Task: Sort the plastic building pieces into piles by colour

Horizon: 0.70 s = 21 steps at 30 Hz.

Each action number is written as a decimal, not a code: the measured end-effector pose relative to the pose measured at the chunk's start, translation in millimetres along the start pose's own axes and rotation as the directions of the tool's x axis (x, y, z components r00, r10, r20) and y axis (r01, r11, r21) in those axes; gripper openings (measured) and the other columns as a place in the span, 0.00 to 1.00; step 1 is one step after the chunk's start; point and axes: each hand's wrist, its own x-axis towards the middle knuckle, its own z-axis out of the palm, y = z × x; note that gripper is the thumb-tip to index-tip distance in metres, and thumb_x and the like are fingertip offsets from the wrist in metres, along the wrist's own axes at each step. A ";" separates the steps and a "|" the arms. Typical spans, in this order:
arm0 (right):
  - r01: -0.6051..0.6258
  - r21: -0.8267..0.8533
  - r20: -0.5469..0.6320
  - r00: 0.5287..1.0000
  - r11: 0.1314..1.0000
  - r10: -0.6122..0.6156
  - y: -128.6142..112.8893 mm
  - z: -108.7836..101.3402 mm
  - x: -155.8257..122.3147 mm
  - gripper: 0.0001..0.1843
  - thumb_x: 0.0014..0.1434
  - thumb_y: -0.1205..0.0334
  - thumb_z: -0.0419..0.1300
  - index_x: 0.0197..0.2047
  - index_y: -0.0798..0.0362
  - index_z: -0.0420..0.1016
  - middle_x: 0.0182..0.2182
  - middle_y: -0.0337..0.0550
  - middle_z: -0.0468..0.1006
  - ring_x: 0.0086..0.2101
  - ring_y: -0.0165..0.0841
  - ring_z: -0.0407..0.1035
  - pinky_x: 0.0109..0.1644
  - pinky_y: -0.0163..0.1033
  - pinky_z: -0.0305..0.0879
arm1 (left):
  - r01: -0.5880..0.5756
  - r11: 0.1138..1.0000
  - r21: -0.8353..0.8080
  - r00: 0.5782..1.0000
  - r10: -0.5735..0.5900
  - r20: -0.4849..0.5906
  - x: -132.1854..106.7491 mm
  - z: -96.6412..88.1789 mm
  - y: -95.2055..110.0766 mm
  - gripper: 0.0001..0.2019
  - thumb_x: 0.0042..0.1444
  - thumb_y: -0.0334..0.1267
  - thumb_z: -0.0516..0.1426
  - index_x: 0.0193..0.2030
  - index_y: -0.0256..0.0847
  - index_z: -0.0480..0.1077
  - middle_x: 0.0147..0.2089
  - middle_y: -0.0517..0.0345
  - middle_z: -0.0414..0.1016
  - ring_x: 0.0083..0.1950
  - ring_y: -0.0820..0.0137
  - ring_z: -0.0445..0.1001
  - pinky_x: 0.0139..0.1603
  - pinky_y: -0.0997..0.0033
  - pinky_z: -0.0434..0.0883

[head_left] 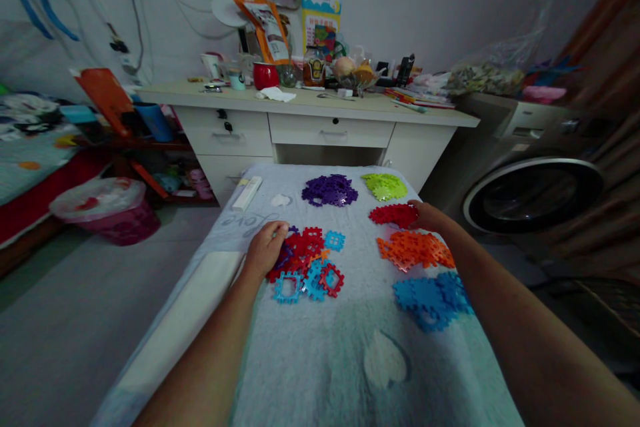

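Red toothed plastic pieces (393,215) lie on pale-blue patterned cloth (345,327), between a lime-green pile (384,187) and an orange pile (416,250). The half-curled right hand (427,215) touches their right end; the loosely curled left hand (266,248) touches a multicoloured heap (306,252). Whether either grips anything, I cannot tell.

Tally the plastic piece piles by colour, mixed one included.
Purple toothed plastic pile: 1
Lime-green toothed plastic pile: 1
Red toothed plastic pile: 1
Orange toothed plastic pile: 1
Blue toothed plastic pile: 1
Mixed-colour toothed plastic pile: 1
Total: 6
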 end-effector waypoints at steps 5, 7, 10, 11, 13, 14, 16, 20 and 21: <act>-0.004 -0.037 0.013 1.000 0.999 0.004 -2.3 -1.1 3.3 0.44 0.42 0.64 0.72 0.62 0.58 0.64 0.47 0.55 0.78 0.42 0.40 0.74 0.44 0.38 0.68 | -0.002 1.000 -0.007 1.000 0.002 -0.001 0.2 -0.3 0.5 0.21 0.61 0.53 0.47 0.44 0.41 0.74 0.48 0.51 0.78 0.53 0.61 0.73 0.59 0.60 0.67; -0.008 -0.045 0.007 1.000 0.999 0.008 -3.9 -2.6 2.6 0.45 0.42 0.66 0.72 0.63 0.59 0.64 0.48 0.56 0.78 0.44 0.41 0.74 0.45 0.39 0.68 | -0.004 1.000 -0.010 1.000 0.004 -0.001 0.2 -0.4 0.5 0.21 0.61 0.53 0.47 0.44 0.41 0.74 0.48 0.51 0.78 0.53 0.61 0.73 0.58 0.60 0.67; -0.024 -0.030 0.011 1.000 0.999 0.025 -6.7 -6.3 -1.5 0.44 0.43 0.67 0.71 0.63 0.60 0.64 0.47 0.58 0.78 0.42 0.41 0.75 0.44 0.39 0.69 | -0.005 1.000 -0.014 1.000 0.005 -0.002 0.0 -0.3 0.7 0.21 0.61 0.53 0.47 0.44 0.41 0.74 0.48 0.52 0.78 0.53 0.61 0.73 0.58 0.60 0.67; -0.032 -0.021 0.013 0.999 0.999 0.032 -7.4 -8.2 -3.4 0.44 0.43 0.67 0.71 0.63 0.61 0.64 0.48 0.59 0.77 0.43 0.42 0.75 0.44 0.39 0.69 | -0.003 1.000 -0.015 1.000 0.003 -0.002 -0.1 -0.3 0.9 0.21 0.61 0.53 0.47 0.44 0.41 0.74 0.48 0.52 0.78 0.53 0.61 0.73 0.58 0.61 0.67; -0.044 -0.008 0.009 0.999 0.999 0.044 -8.6 -13.6 -7.8 0.44 0.44 0.67 0.70 0.64 0.61 0.63 0.52 0.62 0.74 0.45 0.42 0.74 0.45 0.39 0.69 | 0.004 1.000 -0.014 1.000 -0.004 -0.002 -0.1 -0.2 1.0 0.21 0.61 0.53 0.47 0.45 0.41 0.74 0.48 0.51 0.78 0.53 0.61 0.73 0.58 0.60 0.67; -0.050 -0.003 -0.005 0.999 0.999 0.050 -9.4 -17.2 -10.1 0.43 0.46 0.67 0.70 0.64 0.61 0.63 0.53 0.62 0.73 0.45 0.42 0.74 0.46 0.40 0.69 | 0.008 1.000 -0.013 1.000 -0.008 0.000 0.0 -0.1 0.9 0.22 0.61 0.53 0.47 0.45 0.41 0.74 0.49 0.51 0.78 0.53 0.61 0.73 0.58 0.60 0.67; -0.056 0.005 -0.064 0.996 0.998 0.056 -13.0 -25.7 -15.5 0.40 0.48 0.66 0.68 0.64 0.60 0.63 0.55 0.63 0.71 0.47 0.43 0.73 0.49 0.42 0.69 | 0.010 1.000 -0.013 1.000 -0.010 0.005 0.1 0.0 0.4 0.22 0.61 0.54 0.47 0.45 0.41 0.74 0.49 0.51 0.77 0.53 0.61 0.73 0.58 0.60 0.67; 0.021 0.056 -0.245 0.970 0.998 -0.007 -40.7 -38.6 -35.0 0.32 0.52 0.63 0.66 0.60 0.58 0.68 0.54 0.61 0.72 0.52 0.46 0.70 0.55 0.47 0.65 | 0.001 1.000 -0.018 1.000 -0.001 0.004 0.6 0.7 -2.4 0.22 0.61 0.54 0.47 0.44 0.41 0.74 0.48 0.50 0.77 0.53 0.61 0.73 0.59 0.59 0.66; 0.069 0.088 -0.271 0.962 0.994 -0.042 -53.4 -38.5 -42.9 0.31 0.53 0.62 0.66 0.59 0.58 0.68 0.54 0.60 0.72 0.52 0.46 0.69 0.55 0.46 0.65 | -0.001 1.000 -0.018 1.000 0.001 0.003 0.6 0.9 -3.1 0.22 0.61 0.54 0.47 0.44 0.41 0.74 0.48 0.51 0.77 0.53 0.61 0.73 0.59 0.59 0.66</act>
